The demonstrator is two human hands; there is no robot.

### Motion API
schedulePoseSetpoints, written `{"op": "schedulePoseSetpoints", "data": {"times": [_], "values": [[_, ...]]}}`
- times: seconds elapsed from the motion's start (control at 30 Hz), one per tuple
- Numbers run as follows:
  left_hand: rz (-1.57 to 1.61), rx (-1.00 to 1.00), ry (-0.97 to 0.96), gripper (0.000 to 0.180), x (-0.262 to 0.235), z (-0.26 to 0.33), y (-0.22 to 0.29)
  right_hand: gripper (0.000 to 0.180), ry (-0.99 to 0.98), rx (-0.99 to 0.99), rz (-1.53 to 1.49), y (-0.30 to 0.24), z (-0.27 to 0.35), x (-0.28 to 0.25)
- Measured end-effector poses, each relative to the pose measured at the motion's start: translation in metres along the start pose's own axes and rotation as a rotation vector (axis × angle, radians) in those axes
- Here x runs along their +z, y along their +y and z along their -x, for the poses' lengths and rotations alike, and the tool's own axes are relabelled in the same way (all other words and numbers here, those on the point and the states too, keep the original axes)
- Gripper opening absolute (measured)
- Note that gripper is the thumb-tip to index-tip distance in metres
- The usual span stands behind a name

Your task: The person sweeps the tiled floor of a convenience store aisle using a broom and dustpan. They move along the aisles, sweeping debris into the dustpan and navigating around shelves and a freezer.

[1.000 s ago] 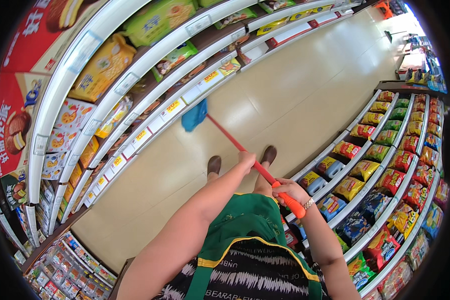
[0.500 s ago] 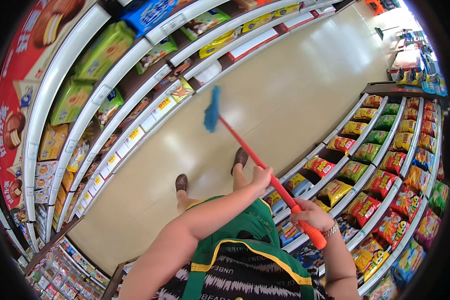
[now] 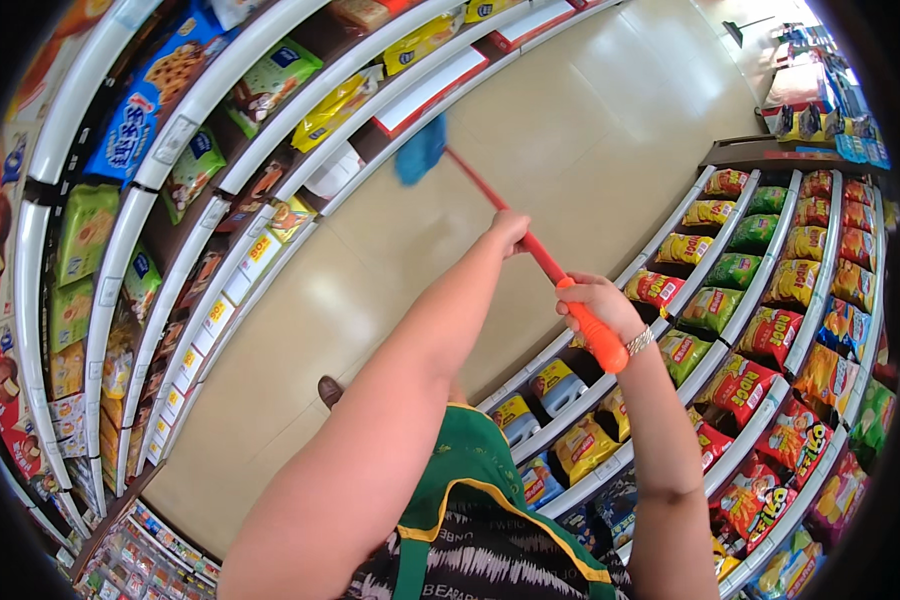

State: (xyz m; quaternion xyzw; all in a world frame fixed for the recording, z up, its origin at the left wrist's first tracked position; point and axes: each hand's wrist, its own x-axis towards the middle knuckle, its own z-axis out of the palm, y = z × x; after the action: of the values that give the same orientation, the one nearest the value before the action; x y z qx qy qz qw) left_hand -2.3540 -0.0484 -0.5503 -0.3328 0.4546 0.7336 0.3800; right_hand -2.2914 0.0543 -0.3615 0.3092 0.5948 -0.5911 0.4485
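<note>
A mop with a red pole (image 3: 480, 187) slants across the aisle. Its fluffy blue head (image 3: 422, 152) is at the floor beside the base of the left shelves, somewhat blurred. My left hand (image 3: 511, 230) is closed round the middle of the pole, the arm stretched far forward. Lower down, my right hand (image 3: 602, 302), with a metal watch at its wrist, wraps the pole's upper end by the orange grip (image 3: 604, 345). The grip's rounded tip sticks out below that hand.
Shelves of biscuit packets (image 3: 165, 90) curve along the left, with price tags (image 3: 210, 318) on their edges. On the right stand tiered racks of chip bags (image 3: 740, 385). Pale shiny floor (image 3: 610, 130) runs between them. A dark dustpan-like thing (image 3: 735, 33) lies far off.
Both hands have moved forward with the mop, and its head has shifted farther ahead along the left shelf base. My view has moved up the aisle; one shoe is now hidden.
</note>
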Motion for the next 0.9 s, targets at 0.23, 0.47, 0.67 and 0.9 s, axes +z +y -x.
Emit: {"op": "schedulePoseSetpoints", "data": {"times": [0.23, 0.47, 0.67, 0.9], "values": [[-0.116, 0.035, -0.321, 0.013, 0.074, -0.011, -0.025, 0.034, 0.252, -0.251, 0.237, 0.050, 0.025, -0.008], [0.350, -0.178, -0.176, 0.020, 0.064, 0.202, -0.107, 0.051, -0.111, 0.230, 0.284, 0.058, 0.200, -0.010], [0.667, -0.436, 0.205, 0.020, -0.124, 0.267, -0.227, 0.036, -0.734, 0.193, 0.619, 0.141, 0.107, 0.067], [0.714, -0.298, 0.862, 0.009, -0.360, 0.251, -0.317, 0.025, -0.989, 0.210, 0.904, 0.254, -0.058, 0.270]]}}
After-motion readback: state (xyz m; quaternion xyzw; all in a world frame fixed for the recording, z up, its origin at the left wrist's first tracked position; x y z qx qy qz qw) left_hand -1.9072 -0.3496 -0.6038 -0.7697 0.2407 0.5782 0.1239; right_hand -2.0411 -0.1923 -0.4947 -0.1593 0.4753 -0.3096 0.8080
